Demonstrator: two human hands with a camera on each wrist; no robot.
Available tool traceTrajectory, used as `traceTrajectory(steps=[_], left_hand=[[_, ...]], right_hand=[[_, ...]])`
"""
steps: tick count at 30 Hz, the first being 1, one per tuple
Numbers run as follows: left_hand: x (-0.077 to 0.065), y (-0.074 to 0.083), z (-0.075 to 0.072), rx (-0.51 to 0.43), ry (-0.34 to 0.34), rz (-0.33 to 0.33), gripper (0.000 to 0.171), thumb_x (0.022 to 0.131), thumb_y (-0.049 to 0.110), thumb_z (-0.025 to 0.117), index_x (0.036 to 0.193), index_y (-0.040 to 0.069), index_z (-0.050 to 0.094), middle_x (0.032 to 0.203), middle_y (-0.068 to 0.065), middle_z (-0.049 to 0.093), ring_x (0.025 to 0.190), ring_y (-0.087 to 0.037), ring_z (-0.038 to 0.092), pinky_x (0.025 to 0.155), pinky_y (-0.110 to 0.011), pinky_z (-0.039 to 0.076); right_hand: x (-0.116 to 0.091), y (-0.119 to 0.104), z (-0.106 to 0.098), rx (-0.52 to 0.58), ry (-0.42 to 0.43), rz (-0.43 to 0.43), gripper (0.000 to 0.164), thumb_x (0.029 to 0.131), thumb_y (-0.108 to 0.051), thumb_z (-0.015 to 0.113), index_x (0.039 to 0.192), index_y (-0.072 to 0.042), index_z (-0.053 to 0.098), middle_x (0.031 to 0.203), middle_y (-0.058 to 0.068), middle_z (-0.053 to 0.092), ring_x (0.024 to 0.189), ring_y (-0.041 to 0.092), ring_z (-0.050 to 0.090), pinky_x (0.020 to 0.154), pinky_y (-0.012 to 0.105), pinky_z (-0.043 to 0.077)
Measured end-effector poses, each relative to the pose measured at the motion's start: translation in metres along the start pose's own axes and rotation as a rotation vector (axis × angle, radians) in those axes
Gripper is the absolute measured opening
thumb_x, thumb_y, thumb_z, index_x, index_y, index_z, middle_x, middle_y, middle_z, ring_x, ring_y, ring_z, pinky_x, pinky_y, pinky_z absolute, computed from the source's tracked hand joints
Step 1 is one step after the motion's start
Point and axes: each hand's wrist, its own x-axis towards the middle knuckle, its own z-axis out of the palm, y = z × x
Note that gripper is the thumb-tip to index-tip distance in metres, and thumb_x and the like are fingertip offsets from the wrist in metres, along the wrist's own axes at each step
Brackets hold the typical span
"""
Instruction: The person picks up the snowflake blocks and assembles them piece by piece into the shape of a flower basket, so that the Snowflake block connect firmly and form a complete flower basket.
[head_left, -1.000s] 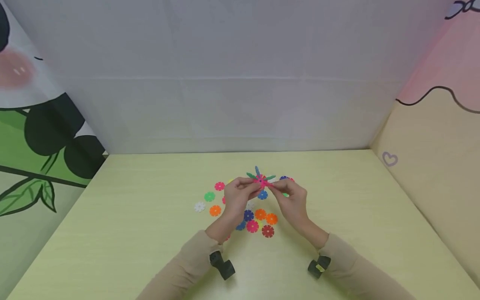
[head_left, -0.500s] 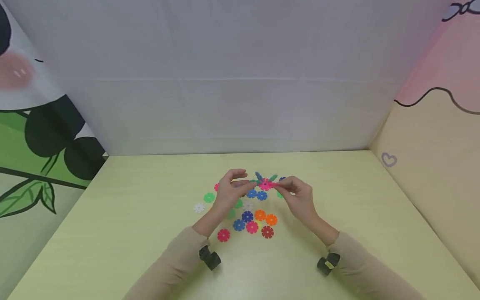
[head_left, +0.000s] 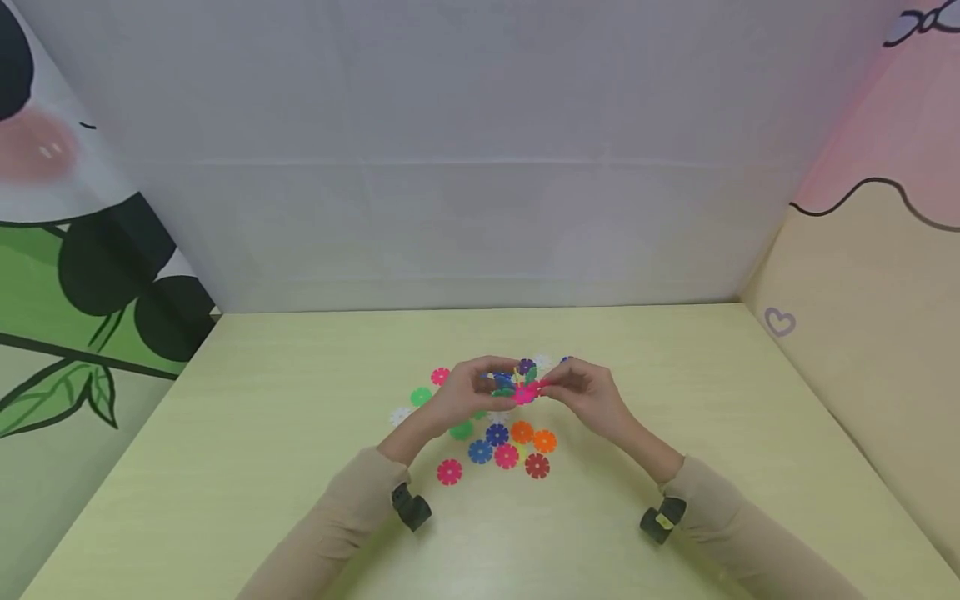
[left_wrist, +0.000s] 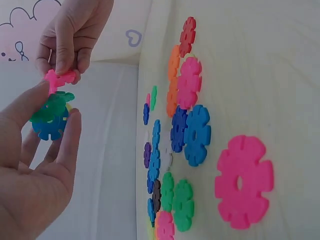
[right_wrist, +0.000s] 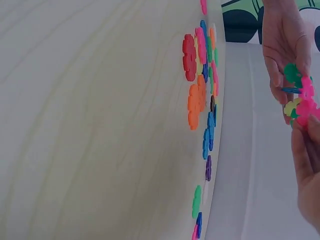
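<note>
Between my hands is a cluster of flower-shaped interlocking discs (head_left: 522, 393), held above the table. A pink disc (left_wrist: 59, 78), a green disc (left_wrist: 52, 107) and a blue disc (left_wrist: 50, 129) show in the left wrist view; a yellow disc (right_wrist: 291, 107) also shows in the right wrist view. My left hand (head_left: 457, 395) holds the cluster's left side, its thumb and fingers curled about the green and blue discs. With thumb and fingertips, my right hand (head_left: 588, 393) pinches a pink disc on the right side. Fingers partly hide how the discs join.
Loose discs lie scattered on the pale table below and around the hands, among them a pink disc (head_left: 450, 472), a dark red disc (head_left: 537, 466), an orange disc (head_left: 545, 441) and a green disc (head_left: 421, 397). A grey wall (head_left: 480, 233) stands behind the table.
The cluster has come lower and turned. My left hand shifted left with its fingers spread, then came back round the cluster's left side. My right hand kept its pinch, moving slightly right and down.
</note>
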Motion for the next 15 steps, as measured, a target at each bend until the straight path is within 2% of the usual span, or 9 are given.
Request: traceTrajectory(steps=[2, 4, 6, 9, 12, 15], left_hand=[[0.0, 0.0, 0.0, -0.009, 0.003, -0.015, 0.049, 0.079, 0.003, 0.068, 0.125, 0.002, 0.05, 0.125, -0.02, 0.05, 0.089, -0.023, 0.061, 0.081, -0.038, 0.051], [0.001, -0.003, -0.001, -0.019, 0.013, -0.039, 0.049, 0.077, 0.005, 0.07, 0.123, 0.003, 0.052, 0.122, -0.019, 0.051, 0.079, -0.018, 0.061, 0.076, -0.036, 0.053], [0.004, -0.013, -0.002, -0.008, 0.04, -0.051, 0.05, 0.076, 0.007, 0.072, 0.122, 0.006, 0.053, 0.12, -0.016, 0.053, 0.075, -0.015, 0.06, 0.073, -0.036, 0.053], [0.006, -0.02, -0.003, 0.002, 0.097, -0.062, 0.05, 0.075, 0.008, 0.073, 0.121, 0.008, 0.055, 0.118, -0.01, 0.054, 0.075, -0.019, 0.061, 0.071, -0.037, 0.053], [0.005, -0.024, -0.004, -0.001, 0.14, -0.066, 0.05, 0.074, 0.007, 0.073, 0.12, 0.008, 0.055, 0.117, -0.008, 0.054, 0.061, -0.018, 0.054, 0.062, -0.035, 0.052], [0.005, -0.026, -0.004, -0.013, 0.158, -0.068, 0.05, 0.074, 0.006, 0.073, 0.12, 0.009, 0.055, 0.117, -0.008, 0.053, 0.053, -0.014, 0.044, 0.056, -0.031, 0.047]], right_hand=[[0.003, 0.008, -0.002, -0.028, -0.035, 0.001, 0.016, 0.078, 0.007, 0.064, 0.094, 0.008, 0.061, 0.09, 0.019, 0.063, 0.083, 0.023, 0.065, 0.074, 0.024, 0.053], [0.007, 0.016, -0.007, -0.086, -0.076, 0.045, 0.021, 0.08, 0.0, 0.066, 0.1, 0.005, 0.061, 0.093, 0.014, 0.065, 0.086, 0.022, 0.064, 0.074, 0.024, 0.053], [0.012, 0.027, -0.014, -0.173, -0.117, 0.083, 0.027, 0.081, -0.007, 0.067, 0.105, 0.002, 0.062, 0.096, 0.011, 0.065, 0.087, 0.022, 0.063, 0.074, 0.025, 0.053], [0.019, 0.041, -0.027, -0.334, -0.15, 0.154, 0.031, 0.082, -0.012, 0.066, 0.11, 0.0, 0.062, 0.098, 0.009, 0.066, 0.087, 0.021, 0.061, 0.072, 0.027, 0.052], [0.022, 0.057, -0.037, -0.457, -0.18, 0.206, 0.032, 0.082, -0.011, 0.066, 0.109, 0.004, 0.061, 0.097, 0.013, 0.064, 0.084, 0.023, 0.059, 0.068, 0.028, 0.05], [0.022, 0.073, -0.042, -0.513, -0.229, 0.275, 0.035, 0.079, -0.009, 0.068, 0.109, 0.006, 0.061, 0.096, 0.014, 0.062, 0.083, 0.022, 0.056, 0.068, 0.028, 0.049]])
